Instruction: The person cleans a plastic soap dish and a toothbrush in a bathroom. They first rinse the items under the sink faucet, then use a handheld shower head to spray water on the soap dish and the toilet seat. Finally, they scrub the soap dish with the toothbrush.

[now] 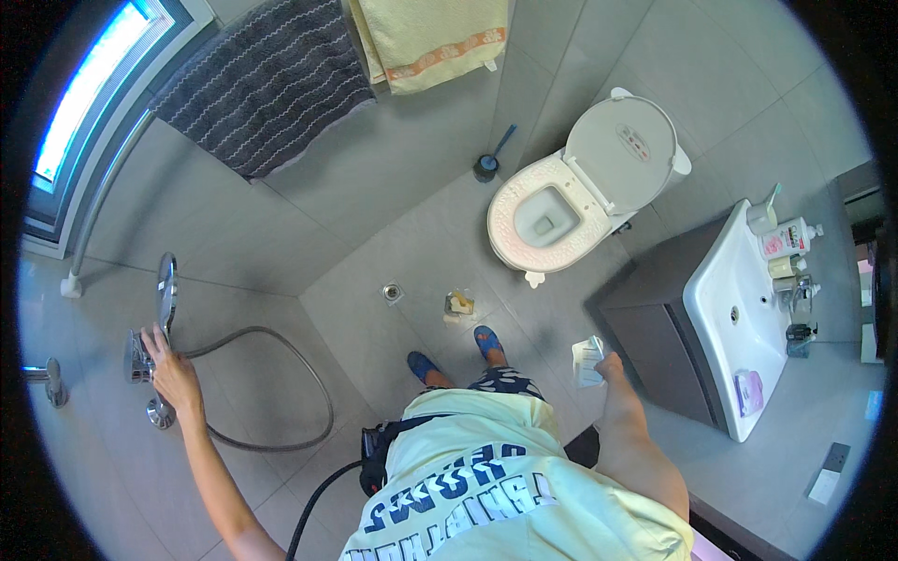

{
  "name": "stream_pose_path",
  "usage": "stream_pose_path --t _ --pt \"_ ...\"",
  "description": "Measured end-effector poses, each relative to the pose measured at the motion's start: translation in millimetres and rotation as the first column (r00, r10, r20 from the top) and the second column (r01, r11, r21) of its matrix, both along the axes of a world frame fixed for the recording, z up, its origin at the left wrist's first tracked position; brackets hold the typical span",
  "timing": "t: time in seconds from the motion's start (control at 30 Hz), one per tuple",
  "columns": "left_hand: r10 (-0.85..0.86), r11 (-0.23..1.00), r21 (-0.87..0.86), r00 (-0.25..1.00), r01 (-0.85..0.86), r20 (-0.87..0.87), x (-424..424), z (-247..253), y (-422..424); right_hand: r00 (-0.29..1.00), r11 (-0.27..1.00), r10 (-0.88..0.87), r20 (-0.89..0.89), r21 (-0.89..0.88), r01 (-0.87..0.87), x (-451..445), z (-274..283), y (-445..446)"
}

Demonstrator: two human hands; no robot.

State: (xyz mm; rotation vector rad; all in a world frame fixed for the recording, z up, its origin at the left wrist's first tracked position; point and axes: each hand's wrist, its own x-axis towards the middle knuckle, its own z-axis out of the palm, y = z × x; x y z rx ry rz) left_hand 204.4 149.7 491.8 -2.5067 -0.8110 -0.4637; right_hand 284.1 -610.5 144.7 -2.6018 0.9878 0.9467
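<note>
My left hand [174, 375] reaches to the wall at the left and touches the chrome shower mixer [138, 355]. Its fingers point up beside the handle of the shower head [167, 287]; whether they close around anything is not clear. A grey flexible shower hose [302, 372] loops down next to that hand. At my right side, my right hand [610, 366] holds a flat white and pale-blue object [586, 363] with dark slits, too small to name. On the floor before my feet lies a yellowish-brown lumpy patch [459, 304], with something glossy around it.
A square floor drain [392, 292] lies left of the patch. Ahead stand a toilet [505, 224] with its lid up and a toilet brush [485, 167]. On the right, a white washbasin [708, 294] bears bottles and a purple packet [749, 393]. Towels [266, 91] hang above.
</note>
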Motion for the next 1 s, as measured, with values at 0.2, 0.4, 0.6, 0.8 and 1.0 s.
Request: stream_pose_path --t 0.2,0.4,0.6,0.8,1.0 --pt "-0.116 0.991 -0.067 0.992 0.114 -0.039 2 -38 -8 0.998 0.998 -0.062 0.020 0.035 0.062 -11 9 -5" --pt "-0.113 0.987 -0.131 0.986 0.097 -0.125 22 -85 -18 0.955 0.967 -0.250 0.158 0.089 0.239 -40 -59 -46" --pt "-0.108 0.975 -0.213 0.965 0.056 -0.241 24 -139 -20 0.942 0.954 -0.284 0.181 0.155 0.258 -54 -87 -54" --pt "-0.153 0.940 -0.339 0.938 0.041 -0.310 40 -181 -57 0.995 0.999 -0.021 0.093 -0.031 0.024 -36 -62 -20" --pt "-0.150 0.913 -0.405 0.892 -0.040 -0.427 58 -220 -87 0.999 0.997 -0.002 -0.047 -0.081 -0.002 -3 -122 -5"
